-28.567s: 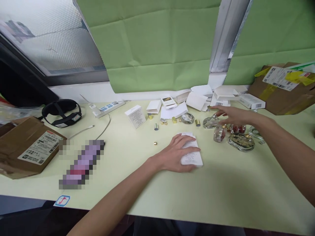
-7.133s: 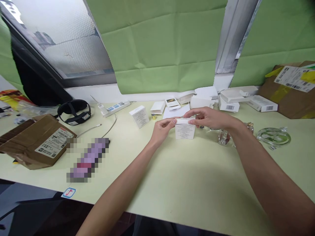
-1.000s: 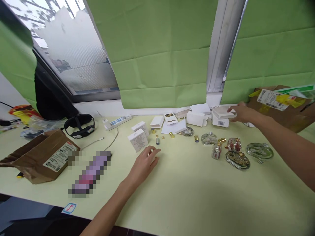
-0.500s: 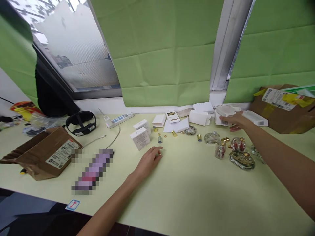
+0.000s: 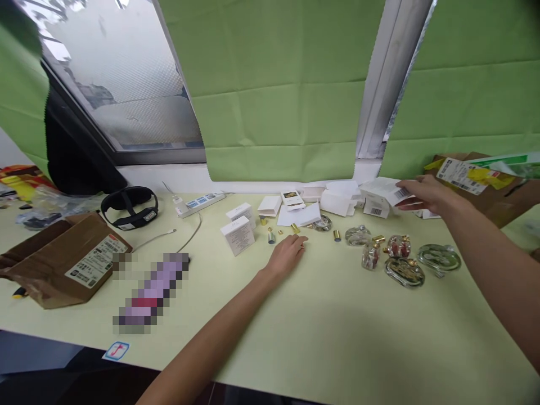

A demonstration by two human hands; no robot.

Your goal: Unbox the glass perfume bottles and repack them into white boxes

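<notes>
At the back right, my right hand [image 5: 430, 194] pinches a small white box [image 5: 396, 190] with a barcode, tilted above the other boxes. A second white carton [image 5: 373, 207], also barcoded, lies just below and left of it. Over the middle of the table my left hand [image 5: 287, 254] is empty, its fingers loosely stretched towards the right. Nearest to it are a gold cap [image 5: 295, 228] and a silvery cap [image 5: 271, 238]. Another gold cap [image 5: 336, 235] stands to its right. Between the hands lie several ornate glass bottles, among them a round one [image 5: 358, 235] and a dark oval one [image 5: 405, 272].
Two upright white boxes [image 5: 238, 235] stand left of centre. White card pieces [image 5: 337, 201] lie along the wall. An open brown carton [image 5: 59, 259], a headset [image 5: 130, 208], a pixelated phone-like thing [image 5: 158, 287] and a power strip [image 5: 200, 203] occupy the left. Another carton [image 5: 498, 202] stands far right.
My right hand has taken hold of the white box and lifted it slightly, tilting it. My left hand has slid to the right across the table. The view has shifted a little.
</notes>
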